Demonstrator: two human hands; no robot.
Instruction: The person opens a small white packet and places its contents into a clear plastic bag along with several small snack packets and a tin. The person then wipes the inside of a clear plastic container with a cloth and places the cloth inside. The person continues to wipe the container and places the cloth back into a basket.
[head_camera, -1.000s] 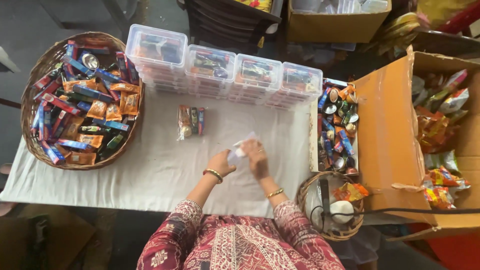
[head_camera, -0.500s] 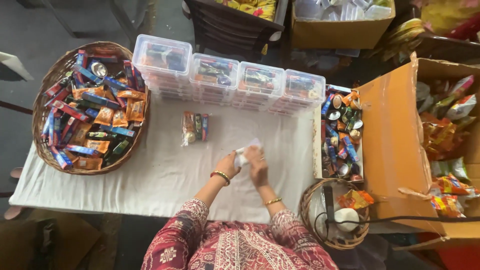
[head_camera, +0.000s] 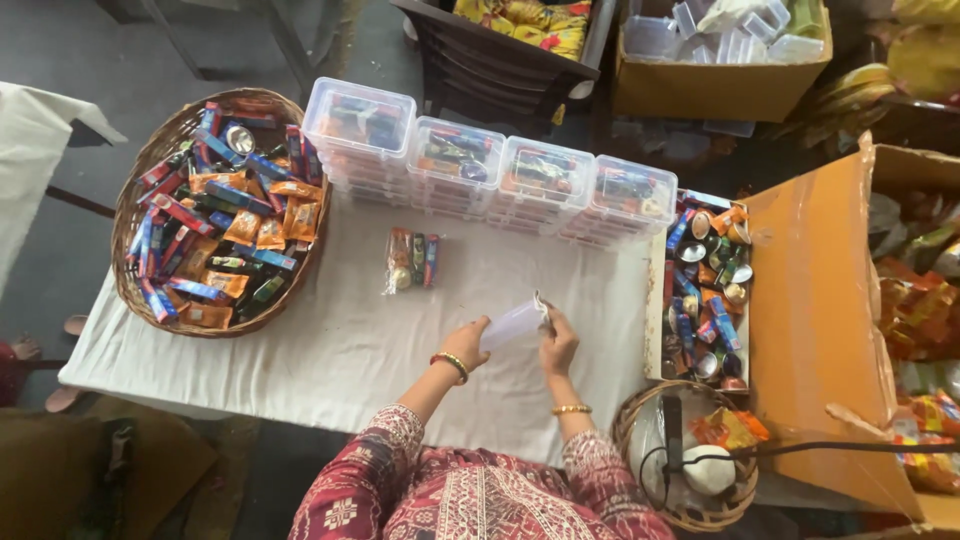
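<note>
left hand (head_camera: 468, 345) and right hand (head_camera: 558, 347) pinch small clear plastic pouch (head_camera: 515, 322) | risk: loose grip, pouch may slip onto white tablecloth (head_camera: 330, 350)

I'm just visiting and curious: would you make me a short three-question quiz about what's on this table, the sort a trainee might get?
1. True or false: the large wicker basket of wrapped snacks sits at the table's left end.
2. What do the left hand and right hand hold between them? A) a small clear bag B) a spoon C) a lidded box
3. Fill in: the filled snack packet lies on the white cloth in front of a row of ____ clear lidded boxes.

Key: 1 true. 2 A. 3 four.
</note>
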